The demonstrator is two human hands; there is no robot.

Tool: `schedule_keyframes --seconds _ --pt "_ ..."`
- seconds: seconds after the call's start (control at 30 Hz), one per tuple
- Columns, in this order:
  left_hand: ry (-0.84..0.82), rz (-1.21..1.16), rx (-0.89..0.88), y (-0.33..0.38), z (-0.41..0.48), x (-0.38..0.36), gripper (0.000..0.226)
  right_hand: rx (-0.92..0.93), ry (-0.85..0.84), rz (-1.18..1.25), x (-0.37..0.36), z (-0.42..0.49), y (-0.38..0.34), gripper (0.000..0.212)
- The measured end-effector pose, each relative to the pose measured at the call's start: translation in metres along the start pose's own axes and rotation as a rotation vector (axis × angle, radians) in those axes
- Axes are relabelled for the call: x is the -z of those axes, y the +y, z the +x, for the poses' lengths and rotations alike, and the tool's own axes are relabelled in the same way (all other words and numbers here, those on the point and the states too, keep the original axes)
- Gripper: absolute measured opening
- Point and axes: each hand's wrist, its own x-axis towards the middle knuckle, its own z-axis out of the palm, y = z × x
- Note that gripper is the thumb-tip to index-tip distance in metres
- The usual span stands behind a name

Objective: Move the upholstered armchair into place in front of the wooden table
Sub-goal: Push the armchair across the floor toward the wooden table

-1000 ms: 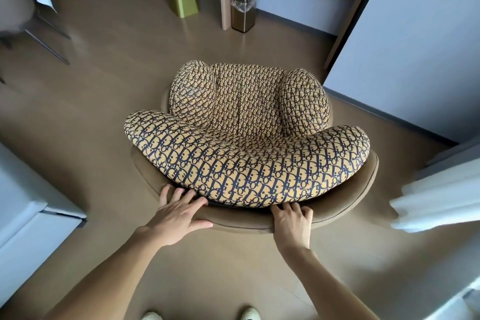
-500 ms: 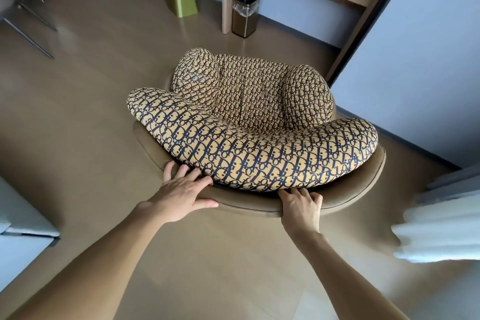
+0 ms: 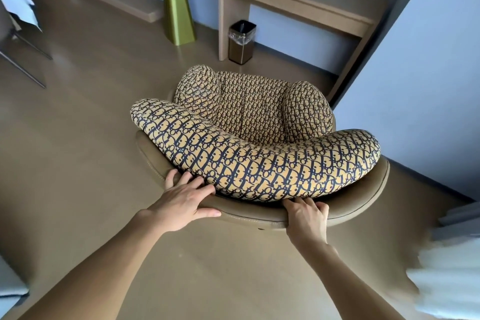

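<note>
A person leans over an upholstered armchair (image 3: 254, 138) standing on the tan floor (image 3: 78, 125), both bare arms stretched out. The left hand (image 3: 184, 196) lies on the near left of the chair's smooth brown outer rim, fingers (image 3: 170, 178) spread flat and tucked against the cushion; the right hand (image 3: 306, 217) curls over the rim further right, fingers (image 3: 302, 201) hooked under the padded edge. The chair sits mid-room, its seat facing away, with the wooden bench (image 3: 293, 0) farther off against the wall. A small waste bin (image 3: 241, 41) stands by the bench's left leg, and a gold-based side table (image 3: 179, 18) is just left of that; a crooked push could likely knock either over, or the grip might slip on the smooth rim. The chair is low and rounded, its plump cushions covered in a yellow fabric with a dense dark-blue pattern.
</note>
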Motion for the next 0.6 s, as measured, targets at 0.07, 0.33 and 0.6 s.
schedule_keyframes --seconds 0.07,0.33,0.6 --pt "0.011 -0.007 0.003 -0.005 0.018 0.004 0.083 -0.003 0.010 -0.002 0.003 0.019 0.001 0.037" --pt "-0.008 -0.020 0.021 -0.024 0.096 0.022 0.083 0.010 0.027 -0.013 0.016 0.103 0.011 0.037" --pt "0.020 -0.024 0.042 -0.050 0.182 0.037 0.088 0.033 0.036 -0.012 0.030 0.198 0.018 0.036"
